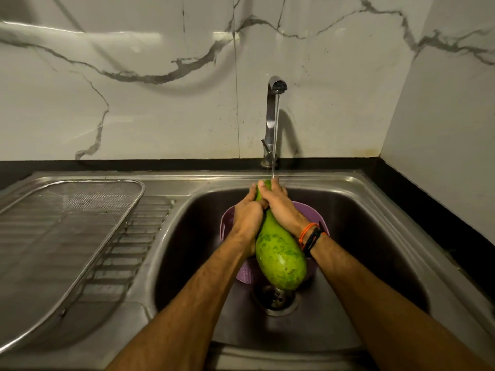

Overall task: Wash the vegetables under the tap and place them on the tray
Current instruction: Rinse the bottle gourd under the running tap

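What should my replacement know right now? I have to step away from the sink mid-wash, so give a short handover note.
Hands: left hand and right hand both grip the narrow neck of the bottle gourd.
Where: the gourd is held over the sink basin, neck under the running tap, its fat end toward the drain. A purple colander sits in the basin beneath it. The mesh tray lies on the drainboard to the left.
Done: rinsing is under way.
Left: finish washing the gourd, set it on the tray. Whether other vegetables remain in the colander is hidden.
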The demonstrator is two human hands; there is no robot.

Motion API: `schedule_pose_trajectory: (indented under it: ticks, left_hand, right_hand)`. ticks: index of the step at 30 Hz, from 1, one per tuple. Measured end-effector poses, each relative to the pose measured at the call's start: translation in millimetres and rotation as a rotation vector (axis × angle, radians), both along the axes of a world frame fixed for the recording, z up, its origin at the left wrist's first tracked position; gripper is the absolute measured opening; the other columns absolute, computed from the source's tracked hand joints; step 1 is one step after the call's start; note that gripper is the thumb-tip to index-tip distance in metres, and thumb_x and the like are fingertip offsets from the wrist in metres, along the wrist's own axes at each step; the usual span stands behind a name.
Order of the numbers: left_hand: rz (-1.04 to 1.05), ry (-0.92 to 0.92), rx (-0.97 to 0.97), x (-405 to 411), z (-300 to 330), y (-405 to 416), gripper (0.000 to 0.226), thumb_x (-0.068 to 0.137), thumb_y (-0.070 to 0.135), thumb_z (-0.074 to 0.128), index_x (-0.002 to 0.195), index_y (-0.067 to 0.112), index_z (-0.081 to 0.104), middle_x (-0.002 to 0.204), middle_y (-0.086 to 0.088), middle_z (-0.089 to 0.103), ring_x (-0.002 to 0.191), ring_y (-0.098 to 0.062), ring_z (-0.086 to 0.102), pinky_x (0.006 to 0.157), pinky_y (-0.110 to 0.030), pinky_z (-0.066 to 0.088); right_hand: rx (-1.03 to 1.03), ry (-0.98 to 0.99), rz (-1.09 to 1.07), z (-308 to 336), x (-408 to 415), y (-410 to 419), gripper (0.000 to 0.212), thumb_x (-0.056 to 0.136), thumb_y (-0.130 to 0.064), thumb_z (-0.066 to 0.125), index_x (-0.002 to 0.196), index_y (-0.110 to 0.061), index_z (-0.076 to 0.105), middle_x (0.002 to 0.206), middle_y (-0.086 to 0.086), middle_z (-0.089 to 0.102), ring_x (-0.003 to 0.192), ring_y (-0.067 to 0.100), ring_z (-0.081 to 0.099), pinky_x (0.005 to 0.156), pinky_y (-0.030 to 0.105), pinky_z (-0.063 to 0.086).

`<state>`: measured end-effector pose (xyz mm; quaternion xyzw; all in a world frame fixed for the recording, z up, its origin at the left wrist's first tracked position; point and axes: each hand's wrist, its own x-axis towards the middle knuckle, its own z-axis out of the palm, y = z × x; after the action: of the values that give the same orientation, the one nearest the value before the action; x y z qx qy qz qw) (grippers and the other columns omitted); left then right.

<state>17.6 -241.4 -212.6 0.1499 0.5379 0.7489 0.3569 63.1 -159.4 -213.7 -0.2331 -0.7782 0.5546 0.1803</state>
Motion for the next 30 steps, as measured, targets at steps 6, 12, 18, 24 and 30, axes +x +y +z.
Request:
schedule_pose_trajectory:
  ticks: [6,12,18,24,30]
  left_hand:
    - [0.068,0.022,-0.009,-8.6,-0.7,1.1,0.052,0.09,0.019,0.06,0.141,0.016,0.053,0.13,-0.012,0.064,0.111,-0.026,0.067,0.102,-0.047,0.051]
    - [-0.003,0.05,-0.016,-1.1,-1.0,6.1,0.046,0.095,0.01,0.055,0.14,0.017,0.056,0.132,-0.011,0.064,0.114,-0.025,0.065,0.1,-0.045,0.052]
    - [0.019,0.062,-0.028,-0.4,-1.3,1.0,0.049,0.096,0.005,0.052,0.143,0.02,0.051,0.132,-0.009,0.064,0.112,-0.023,0.066,0.1,-0.043,0.052]
    - [0.043,0.083,-0.018,-3.8,0.1,4.8,0.046,0.098,0.007,0.05,0.142,0.019,0.052,0.133,-0.008,0.063,0.114,-0.024,0.064,0.103,-0.045,0.05]
    - [0.052,0.094,-0.093,-13.0,2.7,-2.5,0.043,0.102,0.012,0.046,0.141,0.028,0.052,0.128,-0.004,0.065,0.109,-0.022,0.064,0.1,-0.044,0.051]
  right_hand:
    - [-0.094,0.032,0.062,-5.4,3.2,-6.2,0.08,0.097,-0.058,0.041,0.157,-0.022,0.004,0.165,0.001,-0.007,0.151,0.015,0.001,0.124,0.042,0.009]
    - [-0.044,-0.006,-0.04,4.5,5.1,-3.6,0.079,0.098,-0.057,0.037,0.157,-0.023,-0.004,0.164,0.005,-0.013,0.151,0.02,-0.004,0.121,0.04,0.003]
    - [-0.091,0.029,0.008,-2.7,3.6,-4.2,0.079,0.098,-0.06,0.037,0.157,-0.021,0.001,0.165,0.002,-0.006,0.151,0.015,-0.008,0.123,0.043,-0.001]
    - [-0.1,0.03,0.01,-3.6,4.8,-3.7,0.077,0.098,-0.06,0.037,0.157,-0.026,0.002,0.165,0.001,-0.006,0.151,0.017,-0.002,0.123,0.04,0.002]
    - [-0.253,0.165,-0.023,-3.2,5.3,-2.6,0.064,0.098,-0.034,0.057,0.154,-0.019,0.029,0.148,0.0,0.044,0.135,0.02,0.046,0.114,0.039,0.037]
